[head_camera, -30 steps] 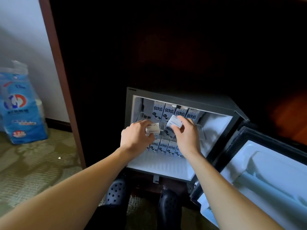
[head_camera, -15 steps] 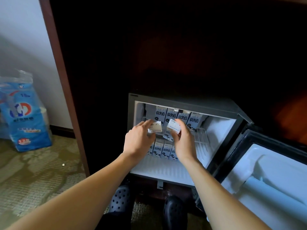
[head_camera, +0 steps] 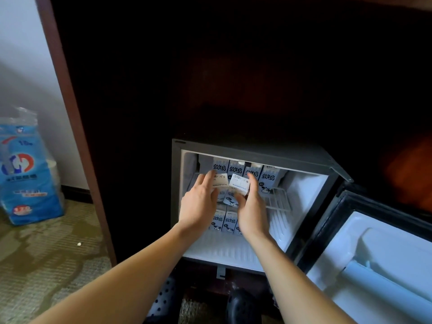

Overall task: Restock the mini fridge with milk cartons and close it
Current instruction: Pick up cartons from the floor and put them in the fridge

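Note:
The mini fridge (head_camera: 257,149) stands open inside a dark cabinet, its door (head_camera: 378,258) swung out to the right. Blue-and-white milk cartons (head_camera: 268,176) stand in a row at the back of the wire shelf (head_camera: 279,199). More cartons (head_camera: 228,224) stand on the fridge floor below. My left hand (head_camera: 198,206) holds a small carton (head_camera: 219,181) at the shelf's front. My right hand (head_camera: 253,209) grips a second carton (head_camera: 239,184) right beside it, thumb under it. The two cartons almost touch.
A blue pack of tissue rolls (head_camera: 23,174) leans against the wall at the left on the patterned carpet (head_camera: 46,265). A brown cabinet post (head_camera: 77,141) runs down beside it. Two dark perforated shoes (head_camera: 164,300) show below the fridge.
Both hands have pushed forward and up into the fridge, carrying their cartons from in front of the opening to the wire shelf. My fingers have stretched out more.

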Available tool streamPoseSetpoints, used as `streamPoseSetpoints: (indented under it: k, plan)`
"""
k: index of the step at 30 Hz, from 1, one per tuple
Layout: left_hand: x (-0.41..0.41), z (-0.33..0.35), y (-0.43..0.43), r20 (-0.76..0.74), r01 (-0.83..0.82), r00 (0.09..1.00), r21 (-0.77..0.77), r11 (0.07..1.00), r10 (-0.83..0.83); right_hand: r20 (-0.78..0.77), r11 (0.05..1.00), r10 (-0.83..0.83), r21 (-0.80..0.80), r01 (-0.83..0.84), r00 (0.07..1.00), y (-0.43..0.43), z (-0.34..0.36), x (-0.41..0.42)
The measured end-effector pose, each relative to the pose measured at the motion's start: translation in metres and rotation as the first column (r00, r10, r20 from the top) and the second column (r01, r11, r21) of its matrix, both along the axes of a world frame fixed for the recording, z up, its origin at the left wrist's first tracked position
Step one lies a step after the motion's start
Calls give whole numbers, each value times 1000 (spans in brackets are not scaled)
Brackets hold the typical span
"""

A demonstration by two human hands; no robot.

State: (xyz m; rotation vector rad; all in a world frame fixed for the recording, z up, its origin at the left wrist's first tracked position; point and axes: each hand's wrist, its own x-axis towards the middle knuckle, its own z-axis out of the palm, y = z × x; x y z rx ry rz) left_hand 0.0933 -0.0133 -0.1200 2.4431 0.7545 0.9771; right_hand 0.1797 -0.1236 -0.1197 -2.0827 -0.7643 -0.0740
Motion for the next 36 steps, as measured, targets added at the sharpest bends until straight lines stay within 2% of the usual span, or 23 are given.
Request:
streamPoseSetpoints:
  k: [2, 6, 10, 14, 18, 20, 22, 24, 29, 36]
  plan:
    - [4, -5, 0, 52, 17, 999, -33, 999, -15, 0, 999, -22, -27, 22, 1000, 3, 2, -1]
    - [16, -15, 4, 125, 48, 992, -122, 991, -33, 5, 983, -23, -182, 24, 1000, 7, -7, 3]
    - [33, -22, 15, 130, 11, 991, -190, 982, 14, -5, 965, -87, -247, 83, 996, 16, -18, 12]
    - [43, -31, 24, 178, 41, 984, -226, 973, 0, 26, 962, -135, -236, 137, 991, 25, -22, 23]
    - [47, -40, 26, 218, 65, 976, -236, 970, -12, -19, 985, -112, -132, 109, 994, 34, -25, 26]
    - [47, -41, 27, 223, 67, 975, -243, 968, -12, 65, 983, -135, -119, 142, 989, 38, -27, 26]
    - [47, -41, 29, 232, 71, 973, -244, 967, -13, 163, 965, -166, -177, 194, 973, 38, -28, 29]
    - [46, -41, 31, 236, 80, 972, -236, 968, -23, 169, 952, -178, -221, 213, 969, 39, -29, 33]
    - [41, -54, 36, 108, 0, 994, -166, 986, 18, 227, 952, -204, -182, 248, 952, 43, -39, 34]
    - [43, -57, 35, 104, -27, 994, -129, 991, 41, 239, 959, -184, -168, 227, 953, 47, -46, 42]
